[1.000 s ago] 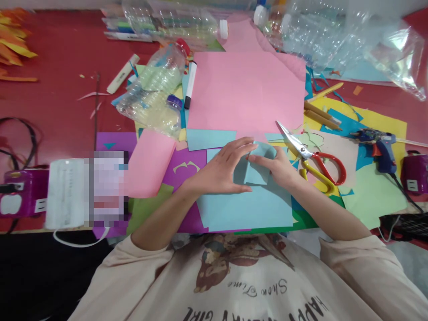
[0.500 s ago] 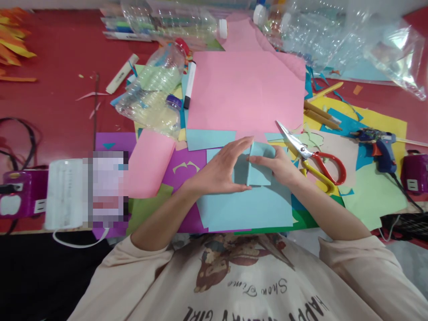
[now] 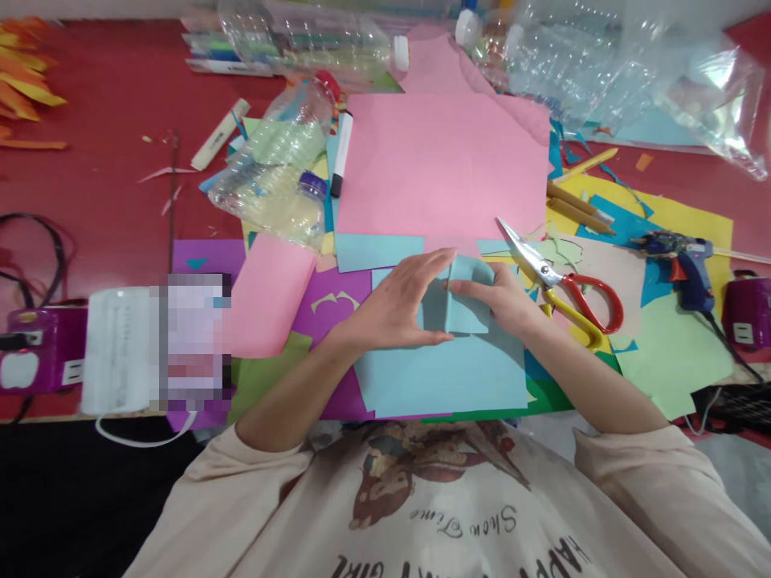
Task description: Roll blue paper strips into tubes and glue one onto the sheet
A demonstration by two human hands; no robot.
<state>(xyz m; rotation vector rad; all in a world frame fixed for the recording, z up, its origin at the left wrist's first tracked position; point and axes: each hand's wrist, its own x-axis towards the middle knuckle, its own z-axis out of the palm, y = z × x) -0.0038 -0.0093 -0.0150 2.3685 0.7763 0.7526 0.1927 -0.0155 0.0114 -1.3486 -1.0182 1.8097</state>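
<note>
My two hands meet over a small folded piece of light blue paper [image 3: 463, 309] that lies on a larger light blue sheet [image 3: 446, 377]. My left hand [image 3: 394, 309] rests on the piece's left side with the fingers stretched out and pressed together, the thumb along its lower edge. My right hand [image 3: 503, 301] pinches the folded piece at its right side, the fingers curled over its top edge. The fold stands as a raised flap between the hands.
Red-handled scissors [image 3: 566, 285] lie open just right of my right hand. A big pink sheet [image 3: 442, 164] lies behind the hands, crushed plastic bottles [image 3: 274, 172] at back left, a blue glue gun [image 3: 683, 265] at right, and a smaller pink sheet [image 3: 268, 293] at left.
The folded blue flap has turned a little more upright and squarer between the hands. Both hands have stayed almost in the same place.
</note>
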